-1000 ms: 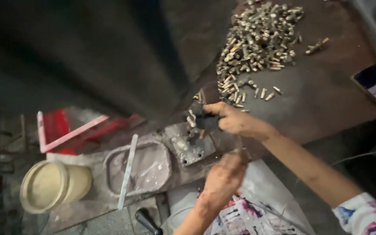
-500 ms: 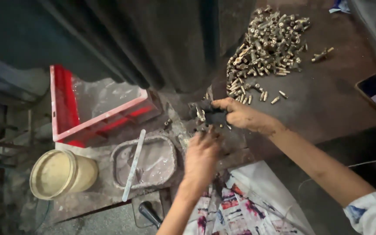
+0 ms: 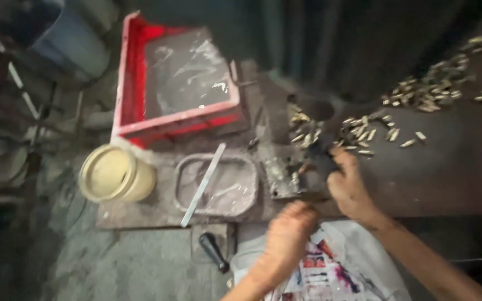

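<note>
On the bench, right hand (image 3: pixel 346 187) clamps a small dark part (image 3: pixel 322 161), axis unclear through blur; left hand (image 3: pixel 288 234) fisted.

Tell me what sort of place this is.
Probably a small metalworking workshop. Small brass-coloured metal pieces lie heaped on a grimy dark bench, a greasy metal fixture sits by the right hand and left hand, and a red plastic crate stands nearby.
</note>
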